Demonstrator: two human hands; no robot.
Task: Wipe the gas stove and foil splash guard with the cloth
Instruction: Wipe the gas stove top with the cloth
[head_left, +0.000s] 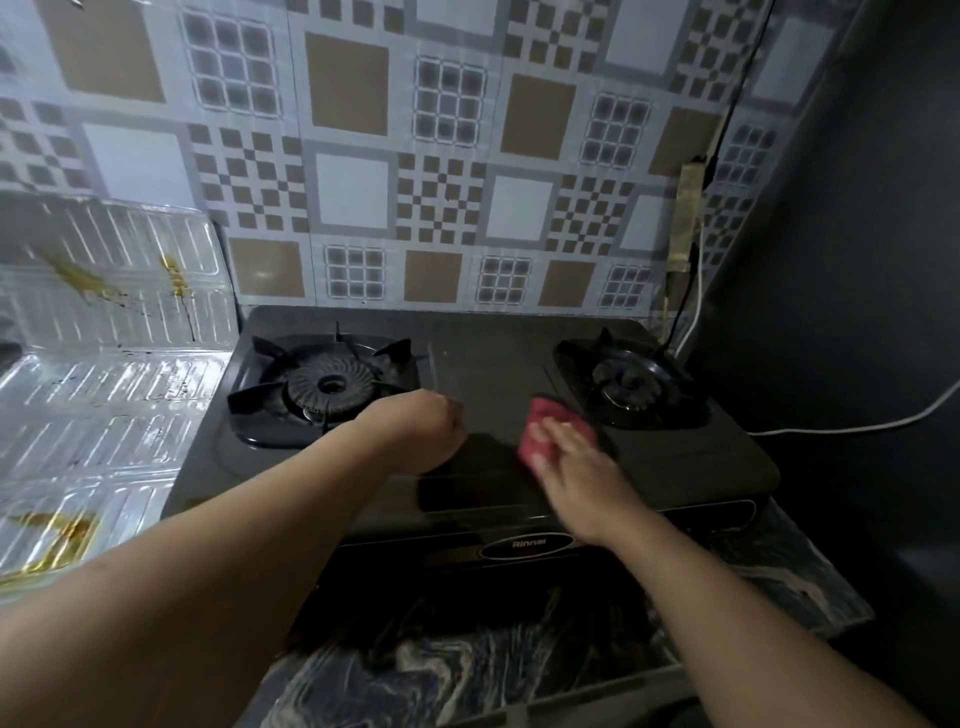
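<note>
A black two-burner gas stove (483, 358) stands on a dark marbled counter. My right hand (576, 457) lies flat, fingers straight, pressing a red cloth (545, 415) onto the stove top between the two burners. My left hand (421, 436) is curled into a fist and rests on the stove top beside the left burner (327, 384), holding nothing I can see. The foil splash guard (114, 322) stands to the left of the stove, with yellow-brown grease streaks on its upper panel and lower left corner.
The right burner (628, 384) sits just beyond the cloth. A patterned tile wall (441, 156) rises behind the stove. A white cable (852, 426) and a black cable run along the dark wall at right. The marbled counter (519, 670) extends in front.
</note>
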